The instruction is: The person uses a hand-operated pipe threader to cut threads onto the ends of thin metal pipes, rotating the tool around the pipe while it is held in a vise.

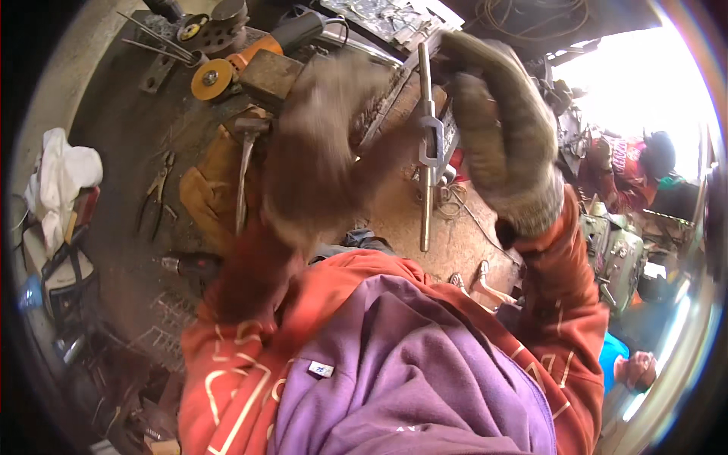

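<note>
A metal bar with an oblong slotted frame at its middle, which looks like a tap wrench (427, 193), stands lengthwise between my hands. My left hand (322, 144), in a brownish work glove, is smeared by motion. Its thumb side reaches to the bar just above the slotted frame; whether it grips there I cannot tell. To the right of the bar is my right hand (504, 125) in a worn knit glove. Its fingers are stretched upward and slightly bent, the thumb side apart from them, with a dark gap facing the bar's upper end.
An orange angle grinder (262, 49) with a yellow disc lies by a rusty metal block (271, 76). Left of my hands are a hammer (243, 167), pliers (157, 193), tan leather (206, 186) and a power drill (189, 263). Other people, one in a red shirt (626, 171), are at the right.
</note>
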